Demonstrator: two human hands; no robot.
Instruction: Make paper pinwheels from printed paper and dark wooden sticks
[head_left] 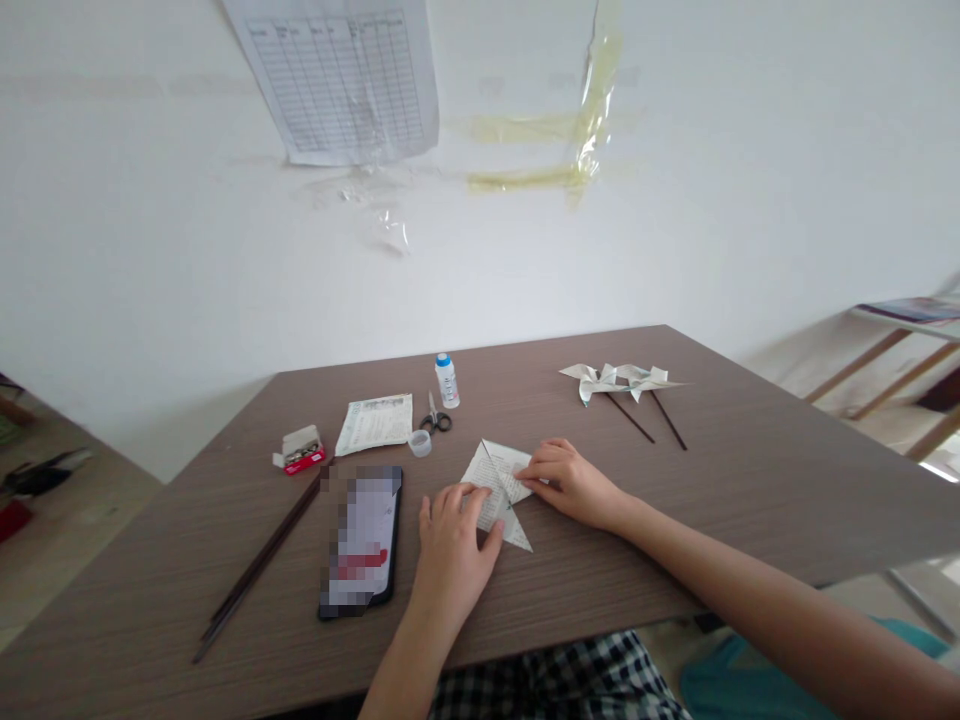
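In front of me on the table lies a piece of printed paper (516, 530), cut or folded into pointed triangular flaps. My left hand (456, 535) rests on its left side, fingers spread and lying flat. On the right side, my right hand (574, 485) has its thumb and fingers closed on an edge of the paper. Two finished-looking paper pinwheels (598, 384) with dark sticks lie farther back to the right.
Left of my hands lies a phone (367, 540), with dark sticks (262, 560) beyond it. Behind are an open red box (304, 457) of small items, a stack of printed paper (376, 422), scissors (433, 418), a small clear cup (420, 444) and a blue-capped bottle (447, 382).
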